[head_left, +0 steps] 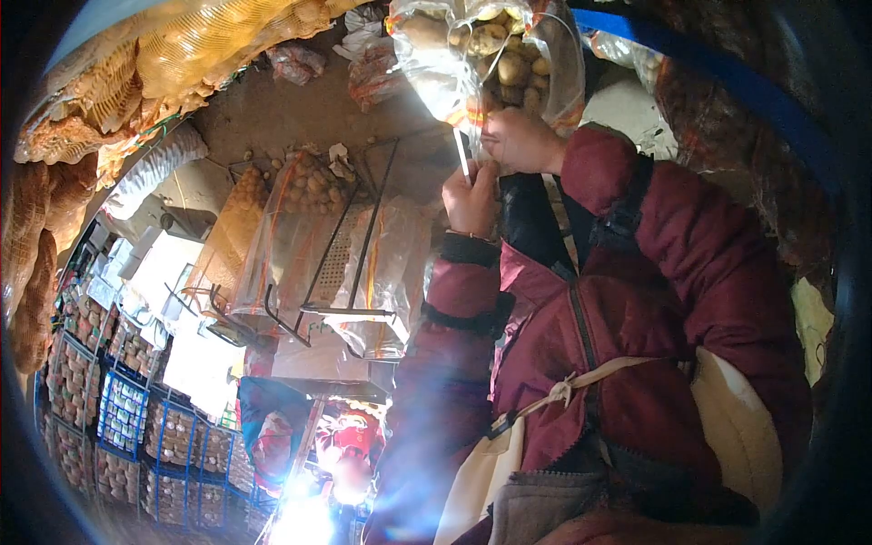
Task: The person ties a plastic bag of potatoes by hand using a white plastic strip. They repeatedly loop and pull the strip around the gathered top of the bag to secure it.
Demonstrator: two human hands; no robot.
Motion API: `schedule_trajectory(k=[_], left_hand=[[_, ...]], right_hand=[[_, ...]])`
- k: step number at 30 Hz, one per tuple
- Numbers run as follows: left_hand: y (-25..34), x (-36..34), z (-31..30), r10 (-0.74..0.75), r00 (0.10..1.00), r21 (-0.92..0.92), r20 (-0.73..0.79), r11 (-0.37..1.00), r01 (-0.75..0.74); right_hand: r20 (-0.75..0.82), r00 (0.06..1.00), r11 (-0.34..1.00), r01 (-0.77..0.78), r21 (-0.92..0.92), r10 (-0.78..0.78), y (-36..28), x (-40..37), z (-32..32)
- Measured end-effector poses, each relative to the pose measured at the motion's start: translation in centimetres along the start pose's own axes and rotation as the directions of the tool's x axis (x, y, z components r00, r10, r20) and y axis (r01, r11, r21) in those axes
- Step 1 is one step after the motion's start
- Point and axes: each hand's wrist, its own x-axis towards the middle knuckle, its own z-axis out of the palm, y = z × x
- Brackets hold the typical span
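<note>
A person in a maroon jacket point(627, 318) has both hands up at the end of a clear plastic bag point(560, 77) filled with potatoes point(513, 68), which lies at the top of the view, beyond the jacket front. The right hand point(524, 141) is against the bag's end, its grip drawn together on the plastic beside an orange-edged part, though the fingertips are partly hidden. Just below it and nearer the body, the left hand point(470, 200) has its grip clamped on a narrow white strip point(461, 153) that rises from the thumb and fingers toward the bag. Left of the hands, a dark metal rack point(351, 254) stands over the brown floor point(263, 113), with a partly filled clear bag point(304, 195) and an orange mesh bag point(234, 213) beside it. Bulging mesh sacks point(182, 59) fill the upper left edge, and dark red sacks point(727, 136) line the right. At the lower left stand stacked blue crates point(123, 413); near them, another person in red point(352, 434) is partly lost in bright glare.
</note>
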Motion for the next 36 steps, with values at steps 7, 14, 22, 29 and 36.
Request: schedule_trajectory(k=[7, 14, 22, 29, 36], left_hand=[[0.1, 0.0, 0.1, -0.039, 0.999, 0.032, -0.006, 0.999, 0.039], [-0.3, -0.2, 0.0, -0.019, 0.999, 0.010, 0.033, 1.000, 0.018], [0.1, -0.3, -0.1, -0.001, 1.000, -0.029, 0.028, 1.000, 0.002], [-0.3, -0.3, -0.4, -0.019, 0.999, -0.034, 0.038, 0.999, 0.021], [-1.2, 0.1, -0.7, -0.024, 0.998, 0.051, 0.056, 0.998, 0.021]], right_hand=[[0.128, 0.992, 0.992, 0.038, -0.123, -0.022, 0.7, 0.4, 0.0], [0.072, 0.994, 0.978, -0.089, 0.191, 0.077, 0.0, 0.6, 0.0], [0.252, 0.965, 0.995, -0.059, -0.075, 0.076, 1.9, 0.9, 0.2], [0.215, 0.958, 0.972, 0.216, -0.096, -0.192, 1.0, 0.6, 0.7], [0.110, 0.966, 0.967, 0.221, 0.128, -0.235, 3.2, 1.1, 2.7]])
